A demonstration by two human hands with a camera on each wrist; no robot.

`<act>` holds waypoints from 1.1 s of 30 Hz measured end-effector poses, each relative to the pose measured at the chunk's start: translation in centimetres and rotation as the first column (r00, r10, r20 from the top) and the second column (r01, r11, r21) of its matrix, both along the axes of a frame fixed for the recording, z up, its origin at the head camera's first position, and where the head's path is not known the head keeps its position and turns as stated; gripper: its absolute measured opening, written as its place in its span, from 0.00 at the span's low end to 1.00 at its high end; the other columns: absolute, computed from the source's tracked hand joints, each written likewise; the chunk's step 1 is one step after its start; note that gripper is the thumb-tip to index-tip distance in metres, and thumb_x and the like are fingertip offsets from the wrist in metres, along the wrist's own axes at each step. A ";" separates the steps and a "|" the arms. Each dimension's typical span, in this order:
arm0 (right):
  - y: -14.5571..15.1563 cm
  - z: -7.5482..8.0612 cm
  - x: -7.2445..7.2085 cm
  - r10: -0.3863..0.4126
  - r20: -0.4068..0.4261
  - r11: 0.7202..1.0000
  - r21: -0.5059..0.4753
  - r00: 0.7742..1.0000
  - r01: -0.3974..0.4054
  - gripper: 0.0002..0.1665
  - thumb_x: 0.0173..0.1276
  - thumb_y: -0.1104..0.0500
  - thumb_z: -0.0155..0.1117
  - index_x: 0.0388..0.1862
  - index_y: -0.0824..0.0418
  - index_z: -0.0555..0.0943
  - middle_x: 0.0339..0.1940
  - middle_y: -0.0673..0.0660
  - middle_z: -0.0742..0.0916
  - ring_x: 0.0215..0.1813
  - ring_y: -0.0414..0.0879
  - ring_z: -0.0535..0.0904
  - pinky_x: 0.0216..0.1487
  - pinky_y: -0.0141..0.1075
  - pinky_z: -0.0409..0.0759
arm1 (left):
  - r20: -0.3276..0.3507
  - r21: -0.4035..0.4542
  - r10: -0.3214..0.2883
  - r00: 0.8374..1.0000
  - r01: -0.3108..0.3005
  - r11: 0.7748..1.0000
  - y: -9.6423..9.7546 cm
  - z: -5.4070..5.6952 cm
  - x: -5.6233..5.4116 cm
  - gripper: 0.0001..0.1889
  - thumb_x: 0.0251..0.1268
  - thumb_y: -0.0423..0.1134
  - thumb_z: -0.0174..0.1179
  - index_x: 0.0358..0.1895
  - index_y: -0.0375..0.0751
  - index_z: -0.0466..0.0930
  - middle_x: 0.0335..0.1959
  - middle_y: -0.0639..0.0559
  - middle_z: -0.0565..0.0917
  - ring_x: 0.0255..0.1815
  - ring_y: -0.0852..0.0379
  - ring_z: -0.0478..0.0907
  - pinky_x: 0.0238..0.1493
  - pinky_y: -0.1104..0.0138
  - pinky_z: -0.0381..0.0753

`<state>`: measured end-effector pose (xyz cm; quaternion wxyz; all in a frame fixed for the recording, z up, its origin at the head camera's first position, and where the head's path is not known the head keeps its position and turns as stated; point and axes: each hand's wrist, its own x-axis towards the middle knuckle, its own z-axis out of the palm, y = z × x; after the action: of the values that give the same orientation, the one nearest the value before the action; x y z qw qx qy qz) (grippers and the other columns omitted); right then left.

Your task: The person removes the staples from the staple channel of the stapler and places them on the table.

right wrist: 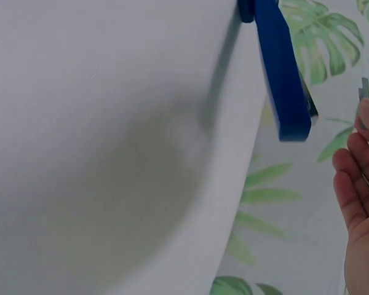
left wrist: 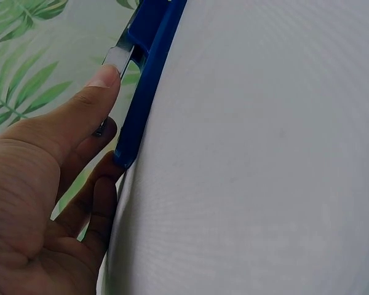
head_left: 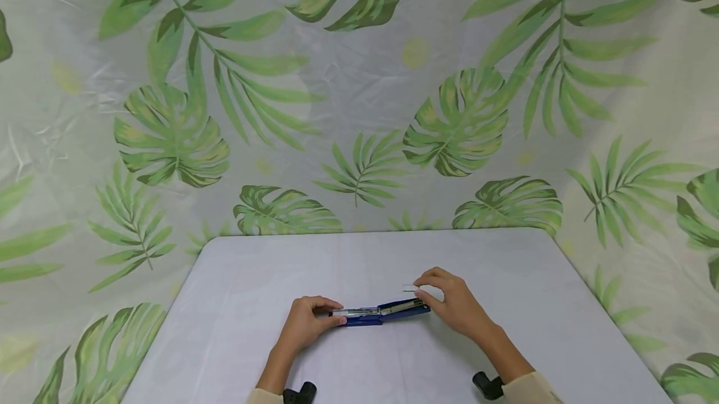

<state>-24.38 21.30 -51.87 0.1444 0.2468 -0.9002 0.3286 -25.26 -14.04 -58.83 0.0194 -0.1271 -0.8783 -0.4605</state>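
Observation:
A blue stapler (head_left: 362,321) lies folded wide open on the white table, its metal staple channel facing up on the left half and its top cover swung out to the right. My left hand (head_left: 306,323) grips the stapler's left end. In the left wrist view the thumb presses the metal channel (left wrist: 118,58), with fingertips at the end of the blue base (left wrist: 130,132). Just above the raised cover (right wrist: 283,80), my right hand (head_left: 455,304) pinches a short strip of staples (right wrist: 364,89) between thumb and index finger, apart from the stapler.
The white table (head_left: 241,279) has rounded far corners and a backdrop printed with green leaves (head_left: 449,123) behind it. Black wrist cameras (head_left: 487,385) sit at both wrists, below light sleeves (head_left: 530,389).

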 end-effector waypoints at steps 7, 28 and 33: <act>1.9 -0.1 -0.1 -0.024 -0.043 1.000 -0.003 0.999 0.024 0.11 0.68 0.57 0.74 0.49 0.54 0.89 0.48 0.46 0.87 0.52 0.46 0.86 0.51 0.46 0.86 | -0.008 0.009 -0.003 1.000 0.003 1.000 0.0 -0.2 -0.3 0.13 0.50 0.55 0.80 0.38 0.60 0.93 0.37 0.65 0.91 0.42 0.64 0.85 0.47 0.66 0.83; 5.6 -1.9 0.0 -0.116 -0.063 0.992 0.049 0.991 0.119 0.10 0.68 0.57 0.74 0.48 0.54 0.89 0.46 0.45 0.88 0.48 0.46 0.86 0.49 0.47 0.86 | -0.003 0.002 0.005 1.000 -0.005 1.000 -0.2 -0.4 -0.1 0.12 0.50 0.56 0.79 0.38 0.63 0.92 0.37 0.67 0.90 0.43 0.64 0.85 0.48 0.66 0.83; 5.9 -2.3 0.1 -0.132 -0.046 0.990 0.044 0.990 0.134 0.10 0.68 0.58 0.74 0.48 0.55 0.89 0.46 0.46 0.88 0.48 0.47 0.86 0.49 0.48 0.85 | -0.003 0.002 0.008 1.000 -0.008 1.000 -0.1 -0.4 -0.2 0.13 0.50 0.56 0.79 0.39 0.62 0.92 0.39 0.66 0.91 0.45 0.63 0.85 0.50 0.65 0.83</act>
<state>-24.28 27.17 -54.12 0.1793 0.1963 -0.9189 0.2915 -25.42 -14.18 -59.25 0.0225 -0.1243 -0.8782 -0.4613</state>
